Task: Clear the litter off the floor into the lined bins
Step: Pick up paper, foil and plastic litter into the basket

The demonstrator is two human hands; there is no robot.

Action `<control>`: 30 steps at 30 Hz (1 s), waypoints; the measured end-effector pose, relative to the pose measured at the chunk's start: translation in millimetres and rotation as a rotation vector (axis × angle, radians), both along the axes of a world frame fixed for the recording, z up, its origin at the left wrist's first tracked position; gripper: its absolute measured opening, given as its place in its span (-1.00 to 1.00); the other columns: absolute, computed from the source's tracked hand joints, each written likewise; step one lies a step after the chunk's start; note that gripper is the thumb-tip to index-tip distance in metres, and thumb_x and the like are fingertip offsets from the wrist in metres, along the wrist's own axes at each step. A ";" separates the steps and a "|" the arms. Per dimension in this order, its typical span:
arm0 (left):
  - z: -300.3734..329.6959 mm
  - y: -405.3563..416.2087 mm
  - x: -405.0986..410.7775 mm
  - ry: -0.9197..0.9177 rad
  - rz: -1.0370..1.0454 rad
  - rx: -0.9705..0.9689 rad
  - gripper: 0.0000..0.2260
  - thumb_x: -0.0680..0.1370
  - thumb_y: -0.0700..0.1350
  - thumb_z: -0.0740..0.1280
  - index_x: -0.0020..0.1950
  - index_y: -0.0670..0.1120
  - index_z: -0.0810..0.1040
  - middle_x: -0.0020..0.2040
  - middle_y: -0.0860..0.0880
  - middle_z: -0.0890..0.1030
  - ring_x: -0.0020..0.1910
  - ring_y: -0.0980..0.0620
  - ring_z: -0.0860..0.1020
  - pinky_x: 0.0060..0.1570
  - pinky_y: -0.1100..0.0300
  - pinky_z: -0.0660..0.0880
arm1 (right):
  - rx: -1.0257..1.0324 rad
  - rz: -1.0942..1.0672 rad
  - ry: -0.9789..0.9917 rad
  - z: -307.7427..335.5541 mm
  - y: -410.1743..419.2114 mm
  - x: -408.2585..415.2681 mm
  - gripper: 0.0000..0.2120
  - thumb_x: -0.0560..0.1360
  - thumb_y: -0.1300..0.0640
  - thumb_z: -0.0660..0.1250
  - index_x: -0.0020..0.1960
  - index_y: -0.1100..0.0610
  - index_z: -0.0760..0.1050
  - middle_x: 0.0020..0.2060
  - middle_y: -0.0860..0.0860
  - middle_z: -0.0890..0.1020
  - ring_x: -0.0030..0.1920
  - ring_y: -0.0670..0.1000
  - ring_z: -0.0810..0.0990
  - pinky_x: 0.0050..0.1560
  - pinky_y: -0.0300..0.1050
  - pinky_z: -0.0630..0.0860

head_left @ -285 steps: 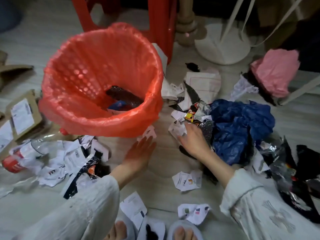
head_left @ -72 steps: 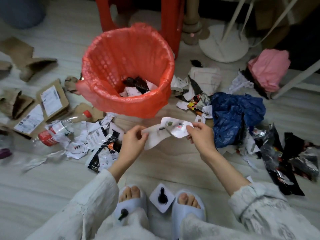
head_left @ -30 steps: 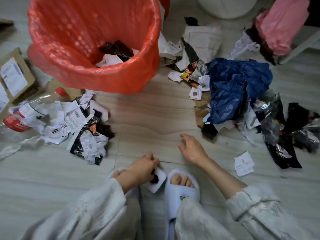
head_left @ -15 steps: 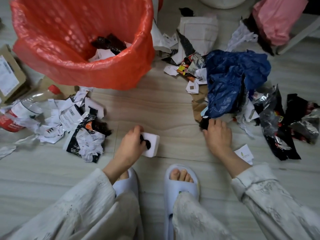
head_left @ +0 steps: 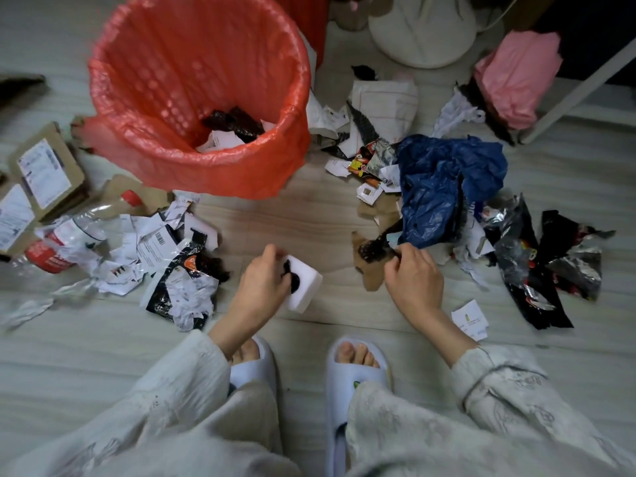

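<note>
Head view: white card scrap is pinched in left hand, torn brown cardboard piece is gripped by right hand on mid-floor, and both should be lifted clear over red-lined bin rim before being released.

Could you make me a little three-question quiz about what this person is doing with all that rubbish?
1. True or false: the red-lined bin is empty.
2. What does the left hand hold? A) white block with a dark clump on it B) plastic bottle C) blue bag
3. Fill in: the right hand pinches a dark scrap beside the crumpled ____ bag.

Key: 1 false, scraps lie inside; 2 A; 3 blue.
</note>
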State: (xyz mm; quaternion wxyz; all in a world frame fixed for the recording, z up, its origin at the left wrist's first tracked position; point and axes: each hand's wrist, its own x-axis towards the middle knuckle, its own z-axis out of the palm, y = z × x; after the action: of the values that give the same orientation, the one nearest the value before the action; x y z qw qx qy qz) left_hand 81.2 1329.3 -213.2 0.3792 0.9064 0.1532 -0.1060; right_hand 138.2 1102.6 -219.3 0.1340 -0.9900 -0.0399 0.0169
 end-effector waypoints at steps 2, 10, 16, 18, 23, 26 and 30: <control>17.4 2.4 3.5 -0.091 0.002 -0.006 -0.72 0.48 -0.27 0.30 0.19 -0.20 0.44 0.10 -0.14 0.56 0.11 -0.11 0.51 0.06 0.15 0.38 | 0.048 -0.025 -0.038 19.1 6.1 6.1 -0.81 0.50 0.23 0.22 0.07 0.26 0.50 -0.14 0.19 0.63 -0.06 0.18 0.56 -0.17 -0.05 0.40; 108.3 33.4 28.9 -0.466 0.091 0.035 -0.70 0.47 -0.23 0.33 0.20 -0.11 0.49 0.09 -0.01 0.55 0.06 -0.01 0.46 0.09 0.14 0.39 | 0.192 0.054 -0.300 107.7 40.1 31.8 -0.83 0.49 0.19 0.18 0.00 0.23 0.49 -0.28 0.18 0.62 -0.24 0.19 0.60 -0.29 -0.14 0.35; 159.8 74.9 68.4 -0.696 0.255 0.133 -0.72 0.45 -0.31 0.31 0.16 -0.19 0.50 0.09 -0.13 0.55 0.09 -0.08 0.46 0.10 0.25 0.29 | 0.315 0.047 -0.502 174.0 73.8 63.2 -0.83 0.52 0.20 0.21 0.04 0.24 0.50 -0.30 0.21 0.63 -0.28 0.22 0.60 -0.33 -0.09 0.36; 163.0 88.7 83.8 -0.679 0.326 0.155 -0.73 0.46 -0.30 0.29 0.16 -0.21 0.48 0.10 -0.18 0.52 0.12 -0.12 0.44 0.09 0.30 0.24 | 0.327 0.044 -0.547 188.9 83.8 70.3 -0.84 0.53 0.22 0.22 0.05 0.24 0.51 -0.33 0.20 0.63 -0.31 0.22 0.60 -0.35 -0.12 0.32; 159.9 97.5 98.9 -0.490 0.335 0.105 -0.59 0.51 -0.27 0.27 0.35 -0.23 0.33 0.32 -0.23 0.34 0.32 -0.13 0.32 0.27 0.23 0.18 | 0.356 0.079 -0.627 202.5 97.3 76.7 -0.83 0.52 0.21 0.20 0.05 0.23 0.51 -0.37 0.15 0.63 -0.36 0.19 0.59 -0.41 -0.15 0.33; 162.4 89.0 96.0 -0.475 0.206 0.079 -0.58 0.52 -0.28 0.26 0.37 -0.22 0.33 0.33 -0.21 0.35 0.34 -0.12 0.33 0.34 0.19 0.19 | 0.390 0.109 -0.667 209.3 96.4 74.5 -0.85 0.53 0.25 0.21 0.04 0.24 0.51 -0.33 0.15 0.64 -0.32 0.18 0.61 -0.39 -0.15 0.37; 175.5 75.5 95.6 -0.434 0.071 0.019 -0.50 0.51 -0.25 0.30 0.43 -0.12 0.27 0.38 -0.13 0.31 0.39 -0.06 0.29 0.39 0.10 0.22 | 0.456 0.179 -0.721 226.2 88.8 65.8 -0.86 0.51 0.31 0.23 0.04 0.27 0.50 -0.27 0.15 0.65 -0.27 0.15 0.63 -0.33 -0.20 0.42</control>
State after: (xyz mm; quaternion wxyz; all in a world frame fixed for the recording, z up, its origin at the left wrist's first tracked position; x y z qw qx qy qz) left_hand 176.8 1404.8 -37.7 0.3980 0.9056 0.1007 0.1062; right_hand 204.0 1191.4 6.9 0.3247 -0.8703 -0.1725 -0.3277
